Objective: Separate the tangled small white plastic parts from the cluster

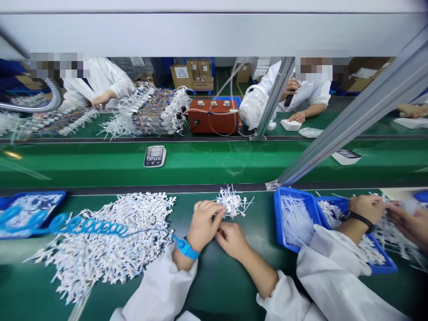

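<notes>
While the left hand point(205, 223) and right hand point(232, 240) work in close at the centre of the green tabletop point(214, 290), fingertips side by side, I cannot tell whether either grip has anything pinched in it. Just past those fingers at one o'clock sits a small heap of white pieces point(231, 203), with a big white pile point(110, 254) sprawling at nine (a coiled blue cord point(100, 226) lying across it)! Round at three o'clock, a blue tray point(278, 218) holds slim white strips point(296, 218), a co-worker's hand point(367, 208) beyond it.
</notes>
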